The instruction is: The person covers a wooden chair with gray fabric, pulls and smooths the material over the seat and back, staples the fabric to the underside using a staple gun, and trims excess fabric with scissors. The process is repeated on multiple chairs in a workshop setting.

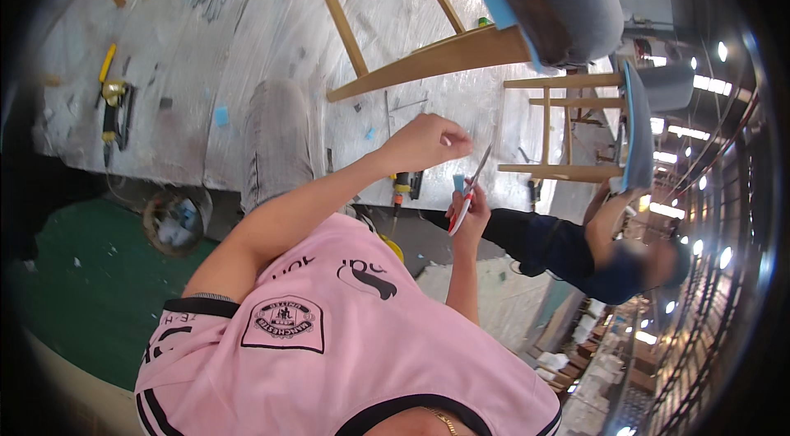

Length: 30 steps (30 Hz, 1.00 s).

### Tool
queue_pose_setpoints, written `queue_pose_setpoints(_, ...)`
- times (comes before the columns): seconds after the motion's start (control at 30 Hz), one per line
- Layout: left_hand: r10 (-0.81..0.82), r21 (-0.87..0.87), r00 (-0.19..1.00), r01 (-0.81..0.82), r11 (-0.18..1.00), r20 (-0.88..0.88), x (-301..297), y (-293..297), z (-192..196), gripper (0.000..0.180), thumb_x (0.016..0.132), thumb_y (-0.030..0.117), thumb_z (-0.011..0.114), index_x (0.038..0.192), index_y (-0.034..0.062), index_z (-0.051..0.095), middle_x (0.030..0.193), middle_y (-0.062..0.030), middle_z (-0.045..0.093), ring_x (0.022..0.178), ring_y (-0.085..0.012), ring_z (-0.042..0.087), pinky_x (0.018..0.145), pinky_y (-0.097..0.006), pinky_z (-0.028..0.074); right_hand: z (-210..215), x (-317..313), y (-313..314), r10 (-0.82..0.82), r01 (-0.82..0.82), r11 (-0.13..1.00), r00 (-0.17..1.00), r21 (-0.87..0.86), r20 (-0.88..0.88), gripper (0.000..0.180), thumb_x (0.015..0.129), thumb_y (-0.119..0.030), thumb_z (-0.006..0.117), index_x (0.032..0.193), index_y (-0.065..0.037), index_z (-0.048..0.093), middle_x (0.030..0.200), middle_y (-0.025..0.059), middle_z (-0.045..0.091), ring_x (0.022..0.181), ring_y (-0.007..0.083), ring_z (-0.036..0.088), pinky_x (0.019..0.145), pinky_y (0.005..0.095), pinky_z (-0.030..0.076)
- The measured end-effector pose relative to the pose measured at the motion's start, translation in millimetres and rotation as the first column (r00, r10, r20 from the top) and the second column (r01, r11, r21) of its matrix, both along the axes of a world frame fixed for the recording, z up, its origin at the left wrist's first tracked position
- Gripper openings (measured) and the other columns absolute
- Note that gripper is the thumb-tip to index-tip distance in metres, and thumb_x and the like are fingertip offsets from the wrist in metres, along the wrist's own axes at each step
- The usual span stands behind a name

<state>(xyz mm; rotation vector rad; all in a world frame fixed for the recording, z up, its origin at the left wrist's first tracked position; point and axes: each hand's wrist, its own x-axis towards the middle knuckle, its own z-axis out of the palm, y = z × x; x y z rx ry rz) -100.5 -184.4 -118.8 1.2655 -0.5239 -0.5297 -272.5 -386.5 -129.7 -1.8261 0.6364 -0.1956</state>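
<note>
My left hand (pixel 424 144) is raised in front of my pink shirt with its fingers curled into a fist; nothing shows inside it. Just right of it and lower, my right hand (pixel 471 212) grips red-handled scissors (pixel 476 177), blades pointing up towards the fist. A small blue piece (pixel 458 182) sits at the fingertips of that hand, beside the blades. Both hands hover over the front edge of a work table covered in plastic sheet (pixel 206 41).
A wooden chair frame (pixel 428 57) with a grey padded seat (pixel 551 0) lies on the table. At right, a person in dark blue (pixel 568 251) handles a second chair (pixel 568 127). A yellow air tool (pixel 113 102) lies far left; a bucket (pixel 173 222) stands below on green floor.
</note>
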Motion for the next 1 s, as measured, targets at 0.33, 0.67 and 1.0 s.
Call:
queue_pose_setpoints(0.33, 0.685, -0.432, 0.296, -0.596, 0.677, 0.666, 54, 70, 132, 0.052, 0.087, 0.01, 0.079, 0.135, 0.0053, 0.061, 0.133, -0.0125, 0.064, 0.125, -0.0256, 0.059, 0.107, -0.038, 0.044, -214, -217, -53, -0.565, 0.588, 0.782, 0.529, -0.206, -0.634, 0.055, 0.095, -0.047, 0.066, 0.12, 0.002, 0.069, 0.083, 0.0202, 0.076, 0.069, 0.0323, 0.075, 0.072, 0.0414, 0.059)
queue_pose_setpoints(0.67, 0.079, -0.108, -0.074, -0.749, 0.654, 0.994, 87, 21, 198, 0.073, 0.076, 0.031, 0.087, 0.141, 0.0142, 0.058, 0.153, -0.0125, 0.047, 0.146, -0.0381, 0.035, 0.121, -0.059, 0.017, -259, -25, 72, -0.004, -0.066, 0.981, 0.935, -0.184, -0.354, 0.055, 0.089, -0.034, 0.072, 0.133, -0.003, 0.06, 0.108, 0.0274, 0.071, 0.101, 0.0412, 0.07, 0.087, 0.0458, 0.054)
queue_pose_setpoints(1.0, 0.273, -0.347, -0.214, -0.602, 0.719, 0.938, 72, 32, 127, 0.043, 0.086, 0.016, 0.082, 0.124, 0.0065, 0.063, 0.15, -0.0226, 0.047, 0.136, -0.0403, 0.045, 0.112, -0.051, 0.037, -327, 69, 74, 0.232, -0.309, 0.944, 0.872, -0.116, -0.43, 0.086, 0.084, -0.047, 0.071, 0.151, -0.002, 0.041, 0.114, 0.0317, 0.07, 0.108, 0.0478, 0.067, 0.093, 0.0505, 0.054)
